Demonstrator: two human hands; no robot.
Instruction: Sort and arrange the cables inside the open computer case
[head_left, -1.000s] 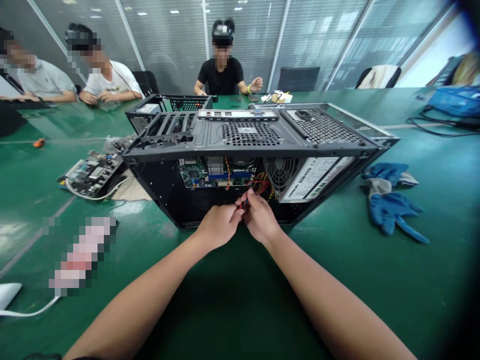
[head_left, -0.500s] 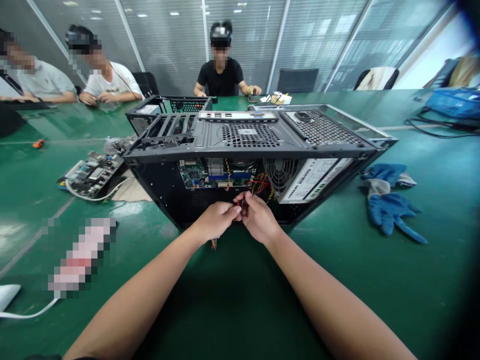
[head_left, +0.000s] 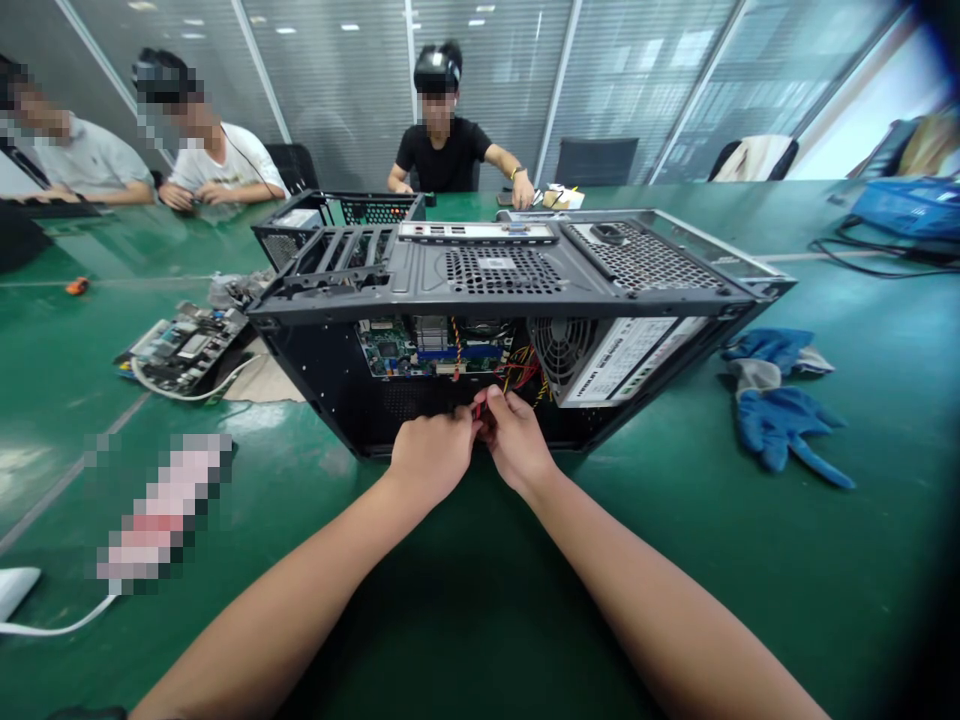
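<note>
An open black computer case [head_left: 315, 385] lies on the table before me, its interior facing me. Both my hands meet at its lower edge, fingertips together around a thin red cable [head_left: 481, 408]. My left hand [head_left: 433, 452] is closed, its back turned up, pinching the cable's left part. My right hand [head_left: 517, 436] pinches it from the other side, thumb on top. What lies between the fingertips is mostly covered. Behind them are the motherboard [head_left: 427, 350], red and yellow wires [head_left: 527, 368] and the power supply [head_left: 622, 365] with its fan.
To the right lie blue work gloves [head_left: 784, 425]. On the left are a loose circuit board assembly [head_left: 187, 345] on cardboard, a pixelated power-strip-shaped object [head_left: 161, 510] with a white cord, and an orange item [head_left: 76, 287]. Another case frame [head_left: 337, 208] stands behind. Co-workers sit across the table.
My left hand has rolled over so its back faces up, and the coloured wire end hanging below it is out of sight. A co-worker's arm opposite has stretched out toward small items.
</note>
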